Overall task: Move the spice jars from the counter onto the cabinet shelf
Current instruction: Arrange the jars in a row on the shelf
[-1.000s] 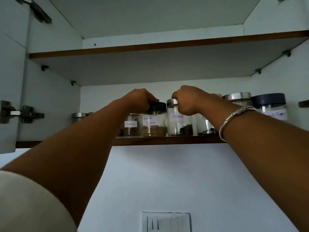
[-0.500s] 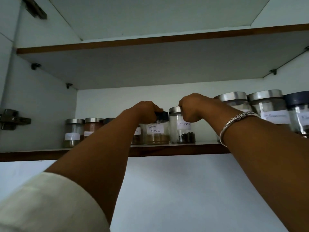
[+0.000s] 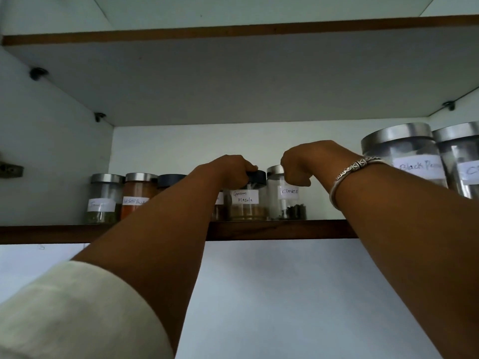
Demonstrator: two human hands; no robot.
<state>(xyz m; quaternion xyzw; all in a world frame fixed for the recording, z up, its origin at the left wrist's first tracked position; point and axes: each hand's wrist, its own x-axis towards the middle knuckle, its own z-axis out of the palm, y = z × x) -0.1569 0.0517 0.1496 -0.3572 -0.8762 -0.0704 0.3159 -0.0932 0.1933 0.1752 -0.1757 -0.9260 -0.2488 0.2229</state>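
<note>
Both my arms reach up to the cabinet shelf (image 3: 272, 230). My left hand (image 3: 230, 171) grips the black lid of the Garam Masala jar (image 3: 246, 203), which stands on the shelf. My right hand (image 3: 305, 164) is closed over the steel lid of the Cloves jar (image 3: 287, 203), which stands on the shelf right beside it. The two jars are close together, almost touching. A silver bracelet (image 3: 355, 168) circles my right wrist.
Left along the shelf stand a green-spice jar (image 3: 103, 200), a red-powder jar (image 3: 137, 195) and a dark-lidded jar (image 3: 169, 180) partly hidden by my arm. At the right are bigger steel-lidded jars, one labelled Black Pepper (image 3: 404, 156). An upper shelf (image 3: 233, 35) hangs overhead.
The view has shifted right and closer; the left jars and the big right jars came into sight. Both hands stay on the same two lids, and the jars now sit deeper on the shelf.
</note>
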